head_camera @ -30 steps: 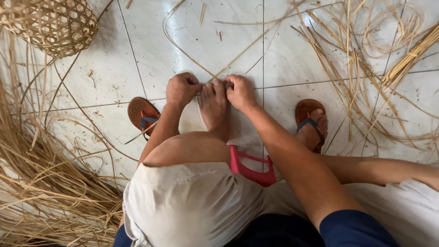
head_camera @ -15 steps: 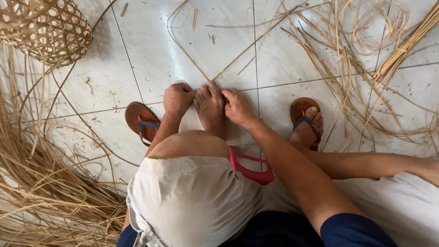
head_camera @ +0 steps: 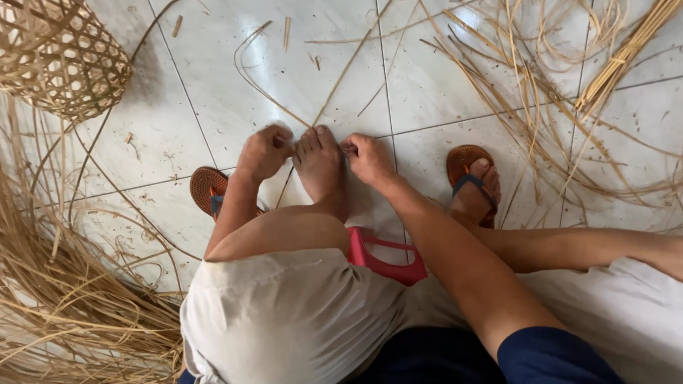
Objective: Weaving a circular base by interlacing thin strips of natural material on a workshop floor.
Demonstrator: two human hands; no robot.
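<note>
I sit low over a white tiled floor with one bare foot [head_camera: 320,167] stretched out in front of me. My left hand [head_camera: 263,151] is closed beside the toes on the left, and my right hand [head_camera: 368,158] is closed beside them on the right. Both hands pinch thin cane strips [head_camera: 334,85] that cross at the toes and run away over the tiles. The strips look pinned under the foot; the exact hold is hidden by my fingers.
A woven open-mesh basket [head_camera: 57,57] lies at the upper left. A thick heap of loose cane strips [head_camera: 64,299] fills the left side, more strands [head_camera: 583,107] spread at the upper right. An empty brown sandal [head_camera: 208,188] lies left, my other foot wears one [head_camera: 473,178]. A pink stool [head_camera: 388,259] is under me.
The view has shifted slightly, so hands and foot sit a little lower in the frame. My hands stay at the toes, working the strips; the right hand has drawn a bit away from the foot.
</note>
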